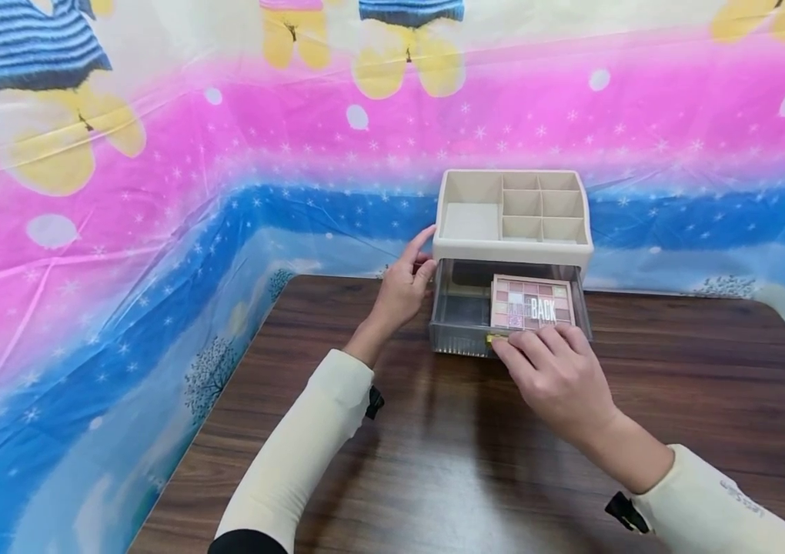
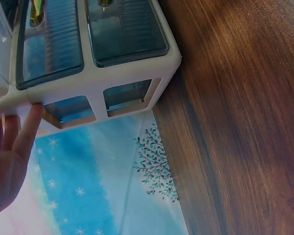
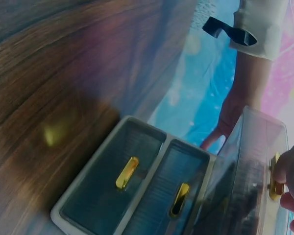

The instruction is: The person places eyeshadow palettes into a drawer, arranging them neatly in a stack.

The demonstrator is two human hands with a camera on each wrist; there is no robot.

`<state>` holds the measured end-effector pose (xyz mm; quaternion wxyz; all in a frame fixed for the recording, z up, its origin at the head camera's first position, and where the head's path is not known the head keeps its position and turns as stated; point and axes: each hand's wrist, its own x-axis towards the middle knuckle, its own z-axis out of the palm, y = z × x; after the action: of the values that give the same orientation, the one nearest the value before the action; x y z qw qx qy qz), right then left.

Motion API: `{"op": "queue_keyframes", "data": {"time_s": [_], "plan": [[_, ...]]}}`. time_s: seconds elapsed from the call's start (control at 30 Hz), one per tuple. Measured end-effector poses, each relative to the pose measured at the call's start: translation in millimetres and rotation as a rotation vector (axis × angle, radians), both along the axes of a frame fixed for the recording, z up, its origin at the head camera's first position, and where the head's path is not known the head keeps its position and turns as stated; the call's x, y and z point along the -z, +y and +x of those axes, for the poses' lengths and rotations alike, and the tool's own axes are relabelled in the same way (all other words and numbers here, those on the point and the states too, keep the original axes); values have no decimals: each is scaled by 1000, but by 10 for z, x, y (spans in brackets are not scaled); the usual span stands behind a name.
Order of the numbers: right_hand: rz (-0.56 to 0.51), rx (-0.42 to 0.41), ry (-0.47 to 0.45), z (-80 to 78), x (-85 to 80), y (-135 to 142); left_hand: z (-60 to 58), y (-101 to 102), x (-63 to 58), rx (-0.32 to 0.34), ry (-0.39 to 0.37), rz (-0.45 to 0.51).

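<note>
A cream desktop organizer (image 1: 513, 250) has its top clear drawer (image 1: 462, 335) pulled out toward me. Inside, on the right, lies an eyeshadow palette (image 1: 531, 300) with "BACK" printed on its lid. My right hand (image 1: 562, 377) pinches the gold drawer handle (image 3: 276, 181) at the drawer's front, thumb and fingertips on it. On the organizer's left side rests my left hand (image 1: 402, 292), its fingers extended along the wall; in the left wrist view a fingertip touches the frame beside a side cutout. Two lower drawers (image 3: 115, 171) are pushed in, each with its own gold handle.
The organizer stands at the back of a dark wood table (image 1: 427, 462). Its top tray (image 1: 472, 219) has one large and several small compartments. Close behind hangs a pink and blue patterned cloth (image 1: 337, 154), which also runs along the left side.
</note>
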<state>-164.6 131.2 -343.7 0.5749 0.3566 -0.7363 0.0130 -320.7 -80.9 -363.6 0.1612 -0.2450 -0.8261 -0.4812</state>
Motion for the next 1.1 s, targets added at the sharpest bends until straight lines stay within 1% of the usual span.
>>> {"op": "queue_keyframes", "data": {"time_s": [0.17,0.33,0.4,0.67,0.77,1.1], "plan": [[-41,8,37,-4,19,-55,-3,0,-20,-6,-1,1],[-73,11,21,-39,32,-66,4,2,-47,1,-9,-3],[-73,17,16,-81,34,-58,4,3,-53,6,-14,-3],[-105,42,1,-362,45,15,22,-9,-49,10,-32,-5],[-102,67,-23,-466,63,41,24,-12,-44,7,-30,-6],[-75,138,-68,-771,104,91,15,-1,-14,43,-43,26]]}}
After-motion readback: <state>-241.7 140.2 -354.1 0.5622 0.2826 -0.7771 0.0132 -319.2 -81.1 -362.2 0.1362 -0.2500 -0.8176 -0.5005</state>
